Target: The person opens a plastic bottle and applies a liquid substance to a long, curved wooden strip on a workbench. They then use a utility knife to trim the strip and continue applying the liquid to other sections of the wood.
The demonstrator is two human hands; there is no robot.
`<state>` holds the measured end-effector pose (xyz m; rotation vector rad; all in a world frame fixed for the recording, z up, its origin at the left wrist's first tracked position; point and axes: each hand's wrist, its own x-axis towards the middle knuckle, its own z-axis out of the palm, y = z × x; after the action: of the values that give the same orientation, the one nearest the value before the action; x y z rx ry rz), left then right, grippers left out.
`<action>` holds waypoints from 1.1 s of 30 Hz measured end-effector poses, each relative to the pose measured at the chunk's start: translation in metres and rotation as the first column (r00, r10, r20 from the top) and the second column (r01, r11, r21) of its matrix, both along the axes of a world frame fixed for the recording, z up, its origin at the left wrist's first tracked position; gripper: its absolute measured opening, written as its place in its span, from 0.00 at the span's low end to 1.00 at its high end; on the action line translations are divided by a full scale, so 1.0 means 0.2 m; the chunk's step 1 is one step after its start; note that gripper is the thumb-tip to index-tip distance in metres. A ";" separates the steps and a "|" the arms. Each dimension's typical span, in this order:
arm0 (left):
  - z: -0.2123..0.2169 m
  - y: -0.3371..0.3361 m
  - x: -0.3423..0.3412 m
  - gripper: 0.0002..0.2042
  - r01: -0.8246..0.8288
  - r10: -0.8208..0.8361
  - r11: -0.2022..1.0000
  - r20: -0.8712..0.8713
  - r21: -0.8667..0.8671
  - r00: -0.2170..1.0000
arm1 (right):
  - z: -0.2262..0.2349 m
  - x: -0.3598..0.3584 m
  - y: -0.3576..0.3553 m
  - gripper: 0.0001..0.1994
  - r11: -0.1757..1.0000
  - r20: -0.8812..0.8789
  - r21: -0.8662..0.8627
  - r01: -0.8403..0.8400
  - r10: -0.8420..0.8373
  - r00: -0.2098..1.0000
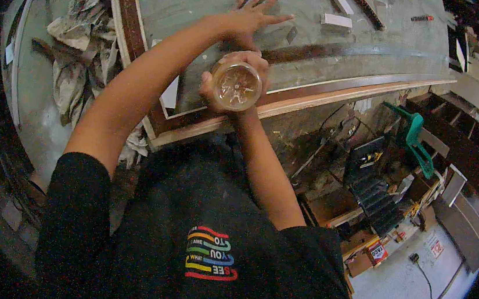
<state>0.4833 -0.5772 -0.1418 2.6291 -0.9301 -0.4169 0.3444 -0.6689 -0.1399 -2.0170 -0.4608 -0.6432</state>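
While crumpled grey-brown sheets of paper (82, 39) lie heaped off the left edge of the large grey-green worktop (208, 0), the person's left hand (252, 15) rests flat on the worktop's surface, fingers spread and palm down, gripping nothing. A white card (169, 92) sits near the worktop's front left corner, just beside the dark brown wooden border strip (331, 51) that curves along the front edge. The person's right hand (232, 81) is wrapped tightly around a clear round plastic bottle (235, 86) with amber tint, seen end-on, its bottom facing the camera; the bottle is held up over the front edge of the worktop, directly below the left hand and close to its wrist. Further right, two small white rectangular blocks (336, 21) lie on the worktop toward its far edge, and a red-handled tool (422, 18) lies near the far right corner. Beyond the right edge, below the worktop, a green plastic clamp (414, 139) hangs among shelves holding dark tools.
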 end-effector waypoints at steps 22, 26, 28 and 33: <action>-0.12 0.00 0.02 0.73 -0.042 0.041 0.994 -0.015 -0.103 0.999 | 0.15 -0.07 -0.01 0.30 0.967 -0.395 0.235 0.094 0.007 0.919; -0.10 -0.01 0.05 0.72 -0.032 0.031 0.998 -0.027 -0.054 0.999 | 0.18 -0.08 0.02 0.26 0.938 -0.162 0.275 -0.212 0.263 0.951; -0.09 -0.01 0.05 0.72 -0.022 0.021 0.999 -0.055 -0.029 0.998 | 0.19 -0.06 0.04 0.27 0.950 -0.245 0.308 -0.041 0.121 0.962; -0.08 -0.01 0.02 0.72 -0.032 0.029 0.998 -0.051 -0.058 0.998 | 0.18 0.00 0.02 0.27 0.976 -0.217 0.218 0.014 0.035 0.976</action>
<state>0.4883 -0.5784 -0.1580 2.5639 -0.8716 -0.4392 0.3444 -0.6643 -0.1032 -1.8485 -0.2563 -0.4364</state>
